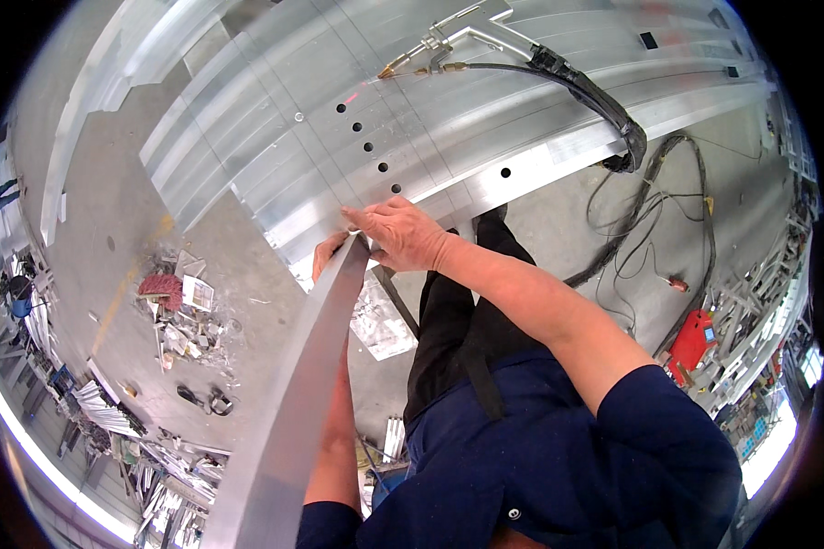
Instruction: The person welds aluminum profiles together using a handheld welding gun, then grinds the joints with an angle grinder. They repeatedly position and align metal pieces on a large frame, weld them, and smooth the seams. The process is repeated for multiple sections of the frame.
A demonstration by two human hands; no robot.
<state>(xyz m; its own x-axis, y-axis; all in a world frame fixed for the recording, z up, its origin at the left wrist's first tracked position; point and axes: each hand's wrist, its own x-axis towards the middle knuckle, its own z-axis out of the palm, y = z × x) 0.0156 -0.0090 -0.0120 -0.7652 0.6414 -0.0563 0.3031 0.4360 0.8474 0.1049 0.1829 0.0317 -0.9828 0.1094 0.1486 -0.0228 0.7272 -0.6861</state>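
A long silvery aluminium profile [288, 403] rises from the lower left, its far end between my hands at the near edge of large aluminium panels [275, 137]. From behind and left, my left hand [328, 252] grips the profile, so most of its palm and fingers are hidden. My right hand [405, 238] closes on the profile's end from the right, fingers bent and one reaching across the top. A row of several dark round holes [368, 147] runs across the panel just beyond my hands.
On the panels lies a metal welding torch [467, 38] with a brass nozzle and black sleeved hose [604, 101]. Cables [650, 197] loop on the floor at right, near a red machine [691, 343]. Scraps [188, 320] are heaped at left, beside sandals [206, 400].
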